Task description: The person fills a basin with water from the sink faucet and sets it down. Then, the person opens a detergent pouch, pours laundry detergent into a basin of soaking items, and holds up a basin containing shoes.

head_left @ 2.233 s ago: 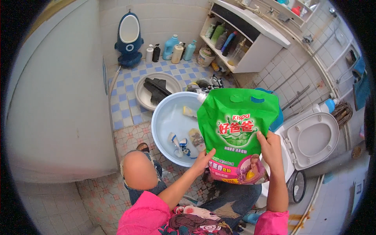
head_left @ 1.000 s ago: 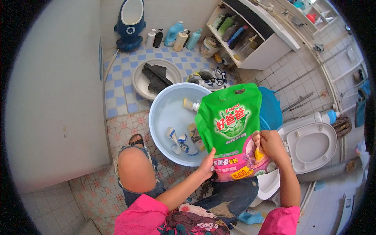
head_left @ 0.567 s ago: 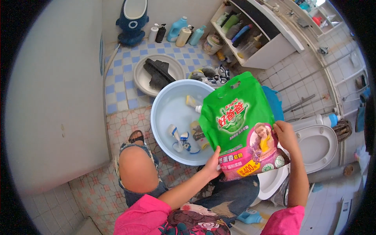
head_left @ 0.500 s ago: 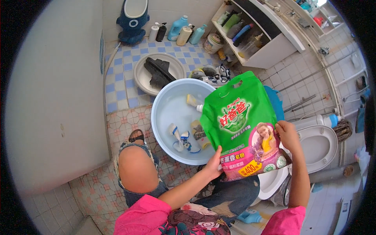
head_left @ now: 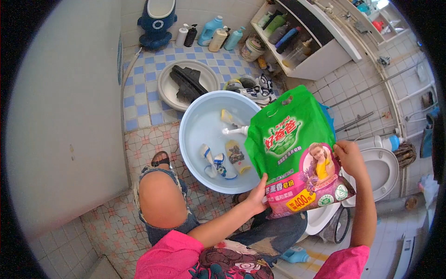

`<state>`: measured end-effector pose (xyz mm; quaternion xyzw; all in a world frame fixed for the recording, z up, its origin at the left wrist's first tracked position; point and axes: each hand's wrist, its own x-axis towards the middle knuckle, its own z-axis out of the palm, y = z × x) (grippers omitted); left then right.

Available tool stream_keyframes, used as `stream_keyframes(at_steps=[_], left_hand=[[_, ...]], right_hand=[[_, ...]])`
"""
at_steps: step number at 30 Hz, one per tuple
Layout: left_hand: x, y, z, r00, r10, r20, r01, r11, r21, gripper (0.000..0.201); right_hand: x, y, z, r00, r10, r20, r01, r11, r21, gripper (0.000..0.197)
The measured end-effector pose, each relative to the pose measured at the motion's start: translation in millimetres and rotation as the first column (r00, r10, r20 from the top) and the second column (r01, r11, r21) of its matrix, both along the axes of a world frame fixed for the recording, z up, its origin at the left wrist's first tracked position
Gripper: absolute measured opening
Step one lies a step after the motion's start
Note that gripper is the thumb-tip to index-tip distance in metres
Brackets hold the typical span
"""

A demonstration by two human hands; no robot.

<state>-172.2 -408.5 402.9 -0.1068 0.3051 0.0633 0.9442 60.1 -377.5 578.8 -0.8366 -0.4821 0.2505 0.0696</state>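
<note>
Both my hands hold a green and pink bag of washing powder [head_left: 297,162], tilted so its left corner leans over the basin. My left hand [head_left: 257,194] grips the lower left edge, thumb on the front. My right hand [head_left: 351,160] pinches the lower right edge; its fingers behind the bag are hidden. White powder [head_left: 234,131] streams from the bag's left side into a light blue basin [head_left: 184,144] of water. In the water lie white and blue socks [head_left: 215,164] and a yellowish patterned sock [head_left: 237,153], with another yellow-tipped one [head_left: 227,116] farther back.
Behind the basin stands a pale bowl [head_left: 162,93] with a dark item [head_left: 186,83] in it. Shoes [head_left: 253,88] lie beside it. Several pump bottles [head_left: 216,39] line the far wall. A cabinet [head_left: 320,58] and a toilet [head_left: 395,174] are at the right.
The bag and both hands have moved slightly right. The white stream from the bag's left side now reaches farther out over the basin.
</note>
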Motion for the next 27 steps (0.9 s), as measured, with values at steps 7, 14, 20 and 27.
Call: stream_keyframes(at_steps=[7,14,20,27], left_hand=[[-0.4,-2.2,-1.8,1.0,0.026,0.017,-0.026,1.0,-0.009,0.054],[-4.5,3.6,5.8,1.0,-0.002,0.023,0.001,1.0,0.027,0.052],[-6.0,0.5,-1.5,0.999,-0.035,-0.022,0.036,0.998,0.047,0.051],[-3.3,-4.0,1.4,0.997,-0.081,0.011,0.081,0.996,-0.046,0.049]], right_hand=[[-3.3,-1.1,1.2,1.0,0.012,0.014,-0.013,1.0,0.025,0.021],[0.4,-7.7,-3.1,1.0,-0.003,0.002,0.002,1.0,0.025,0.022],[3.0,-12.2,-13.7,0.998,-0.006,0.061,0.007,1.0,-0.013,0.022],[2.1,-14.9,-4.3,0.996,-0.086,0.039,0.089,0.994,-0.065,0.022]])
